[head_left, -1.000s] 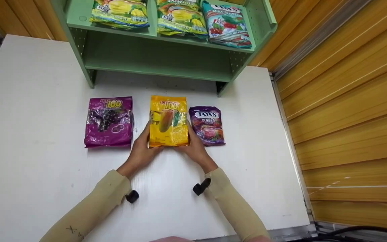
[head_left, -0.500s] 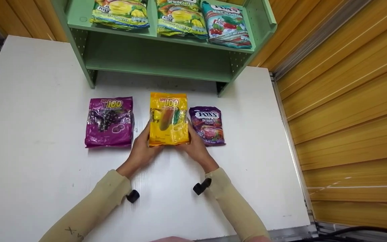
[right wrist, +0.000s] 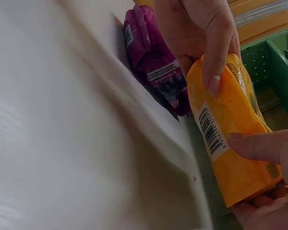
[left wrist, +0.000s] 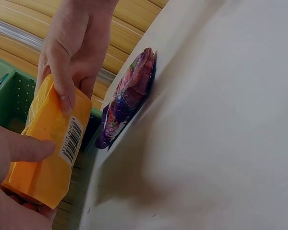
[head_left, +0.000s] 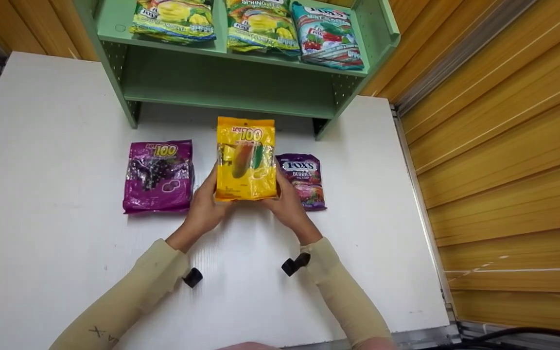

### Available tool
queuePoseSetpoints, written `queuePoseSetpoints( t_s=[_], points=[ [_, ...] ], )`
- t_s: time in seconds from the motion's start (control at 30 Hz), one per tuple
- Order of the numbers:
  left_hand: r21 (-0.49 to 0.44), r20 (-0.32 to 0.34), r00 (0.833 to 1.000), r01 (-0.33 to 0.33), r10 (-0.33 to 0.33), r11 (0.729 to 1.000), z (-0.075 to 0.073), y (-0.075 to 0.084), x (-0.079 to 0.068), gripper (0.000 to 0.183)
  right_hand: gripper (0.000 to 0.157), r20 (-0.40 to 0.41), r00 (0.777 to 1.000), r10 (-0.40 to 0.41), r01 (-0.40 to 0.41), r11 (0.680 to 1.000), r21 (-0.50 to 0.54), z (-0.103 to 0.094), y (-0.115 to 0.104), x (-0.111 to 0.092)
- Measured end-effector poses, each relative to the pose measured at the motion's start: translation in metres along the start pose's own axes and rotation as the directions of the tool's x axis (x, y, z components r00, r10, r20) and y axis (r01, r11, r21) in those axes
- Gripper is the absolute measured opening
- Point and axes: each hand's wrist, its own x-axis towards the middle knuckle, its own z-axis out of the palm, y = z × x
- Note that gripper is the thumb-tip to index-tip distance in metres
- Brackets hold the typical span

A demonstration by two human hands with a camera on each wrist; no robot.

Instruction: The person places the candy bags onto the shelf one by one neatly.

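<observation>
Between both hands is a yellow candy bag (head_left: 246, 160) marked LOT 100, with a mango picture on its front. My left hand (head_left: 205, 206) grips its left side and my right hand (head_left: 287, 201) its right side. In the left wrist view the thumbs press on the back of the bag (left wrist: 48, 148), beside a barcode; fingers curl round its edges. The bag is lifted off the table, its shadow lying below. A purple LOT 100 candy bag (head_left: 158, 177) lies to the left. A dark purple FOX'S Berries bag (head_left: 304, 180) lies at the right, partly hidden by my right hand.
A green shelf unit (head_left: 226, 82) stands at the back of the white table (head_left: 56, 194). Its upper tier holds two yellow-green candy bags (head_left: 173, 19) and a teal FOX'S bag (head_left: 331, 36). Wooden panel walls (head_left: 503, 170) border the right side.
Both hands have raised the yellow candy bag and moved it forward toward the shelf. It looks larger in the head view, and the other bags have stayed in place.
</observation>
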Motion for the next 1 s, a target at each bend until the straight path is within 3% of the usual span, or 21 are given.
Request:
queuePoseSetpoints(
  t_s=[0.23,0.4,0.57,0.8,1.0],
  points=[
    [-0.012,-0.008,0.997,-0.08,0.08,0.997,-0.009,0.015,0.011,0.094,0.092,-0.003,1.0,0.0,0.001,1.0,0.012,-0.008,-0.017,0.009],
    [0.002,-0.003,0.995,-0.103,0.103,0.995,-0.017,0.027,0.023,0.093,0.092,-0.017,0.999,-0.045,0.046,0.999,0.009,-0.015,-0.029,0.018],
    [0.005,0.003,0.996,-0.091,0.091,0.996,-0.024,0.039,0.036,0.084,0.091,-0.029,0.996,-0.08,0.081,0.996,0.032,-0.021,-0.04,0.028],
    [0.006,0.009,0.996,-0.088,0.088,0.996,-0.035,0.051,0.053,0.074,0.088,-0.032,0.999,-0.029,0.03,0.999,0.019,-0.027,-0.055,0.046],
    [0.018,0.031,1.0,-0.002,0.001,1.0,-0.041,0.056,0.066,0.081,0.091,-0.022,0.999,0.023,-0.022,0.999,0.033,-0.031,-0.061,0.06]
  ],
)
